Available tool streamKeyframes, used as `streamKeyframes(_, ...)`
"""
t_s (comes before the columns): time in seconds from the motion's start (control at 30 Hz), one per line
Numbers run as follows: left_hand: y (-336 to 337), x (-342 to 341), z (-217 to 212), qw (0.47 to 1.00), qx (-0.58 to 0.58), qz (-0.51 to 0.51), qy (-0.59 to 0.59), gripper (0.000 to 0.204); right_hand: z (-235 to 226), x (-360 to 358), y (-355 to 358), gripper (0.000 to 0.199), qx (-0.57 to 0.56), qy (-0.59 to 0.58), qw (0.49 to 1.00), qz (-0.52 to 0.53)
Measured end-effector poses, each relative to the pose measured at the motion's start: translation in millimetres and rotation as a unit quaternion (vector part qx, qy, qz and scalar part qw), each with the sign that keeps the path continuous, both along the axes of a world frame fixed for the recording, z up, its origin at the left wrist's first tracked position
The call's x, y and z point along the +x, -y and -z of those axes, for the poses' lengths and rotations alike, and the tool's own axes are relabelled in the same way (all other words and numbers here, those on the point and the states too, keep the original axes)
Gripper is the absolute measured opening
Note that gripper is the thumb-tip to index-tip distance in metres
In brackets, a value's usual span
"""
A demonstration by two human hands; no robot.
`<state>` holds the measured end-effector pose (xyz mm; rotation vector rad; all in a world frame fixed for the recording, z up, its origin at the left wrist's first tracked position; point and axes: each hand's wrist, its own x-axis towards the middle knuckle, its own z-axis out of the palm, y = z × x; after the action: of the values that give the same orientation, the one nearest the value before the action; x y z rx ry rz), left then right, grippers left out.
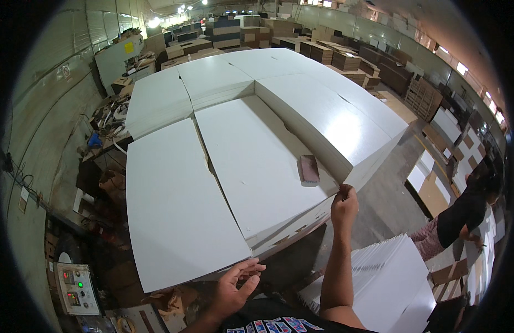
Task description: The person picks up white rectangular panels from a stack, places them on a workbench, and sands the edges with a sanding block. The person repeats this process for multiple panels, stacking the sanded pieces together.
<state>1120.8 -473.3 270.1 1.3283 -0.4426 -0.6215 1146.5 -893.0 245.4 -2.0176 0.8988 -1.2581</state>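
Large white panels lie in stacks in front of me. My right hand (344,205) is closed on the near right corner of the middle white panel (240,150), thumb and fingers pinching its edge. My left hand (238,286) holds nothing; its fingers are apart, just beside the near corner of the left white panel (179,211). On the middle panel, close to its right edge, rests a small brown block (309,168). A dark, uneven gap runs between the left and middle panels.
A taller white stack (334,111) borders the middle panel on the right. Leaning white boards (390,283) stand at my lower right. A control box (76,288) with lit displays is at lower left. Another person (462,216) works at far right. Brown board stacks (318,53) fill the back.
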Motion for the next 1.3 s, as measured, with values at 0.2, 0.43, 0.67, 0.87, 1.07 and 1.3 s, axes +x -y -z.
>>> streamKeyframes(0.2, -5.1, 1.9, 4.1, 1.000, 0.001, 0.003, 0.012, 0.052, -7.9, -1.5, -2.1, 0.017, -0.016, -0.042, 0.998, 0.032)
streamKeyframes(0.43, -13.9, 0.8, 7.5, 1.000, -0.012, -0.014, -0.001, 0.051, -7.6, 0.9, -3.9, 0.023, -0.037, -0.019, 0.999, 0.030)
streamKeyframes(0.67, -12.9, -4.6, 2.5, 1.000, -0.022, 0.003, 0.011, 0.049, -4.3, 1.3, -3.1, 0.031, -0.018, -0.022, 0.999, 0.025)
streamKeyframes(0.87, -12.5, -9.8, -8.3, 1.000, 0.003, 0.011, 0.001, 0.051, 0.4, 0.6, 0.8, 0.033, -0.038, 0.001, 0.999, 0.018)
streamKeyframes(1.07, -8.5, -13.3, -6.2, 1.000, -0.024, 0.010, 0.002, 0.049, 8.1, -2.4, 1.0, 0.039, -0.030, 0.001, 1.000, 0.001)
streamKeyframes(1.3, -4.4, -14.6, -6.6, 0.999, -0.046, 0.016, 0.001, 0.050, 33.1, -17.7, -9.3, 0.060, 0.105, 0.079, 0.984, -0.116)
